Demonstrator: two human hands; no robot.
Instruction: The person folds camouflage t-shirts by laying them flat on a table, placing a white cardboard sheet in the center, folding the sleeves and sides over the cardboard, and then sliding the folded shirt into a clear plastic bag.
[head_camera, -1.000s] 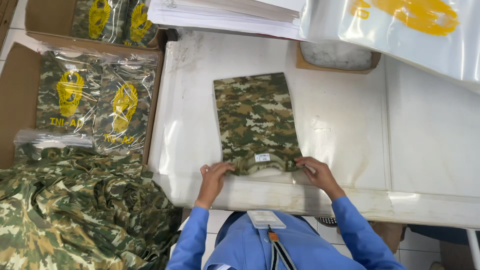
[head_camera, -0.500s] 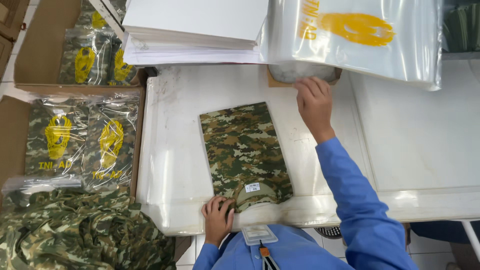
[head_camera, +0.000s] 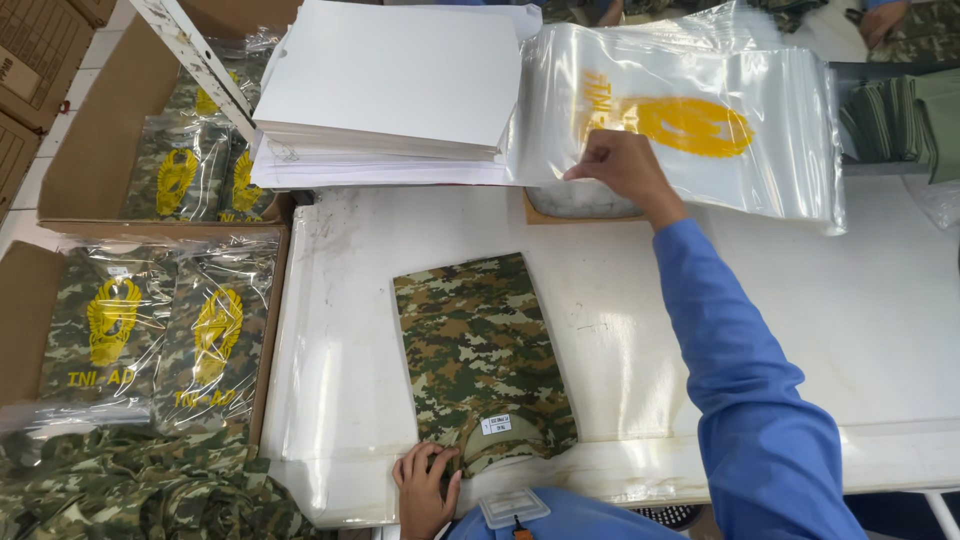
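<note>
Basically, folded camouflage shirt (head_camera: 482, 362) lay at table's (head_camera: 800, 330) 6 o'clock edge, left hand (head_camera: 428, 487) flat on its collar corner, gripping nothing. Right hand (head_camera: 628, 165) pinched top clear bag (head_camera: 700, 130) at 1 o'clock (slippery stack): several bags could've slid off together.

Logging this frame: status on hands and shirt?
Left hand flat on folded camouflage shirt at its collar. Right hand gripping clear plastic bag. Nothing between them.
</note>
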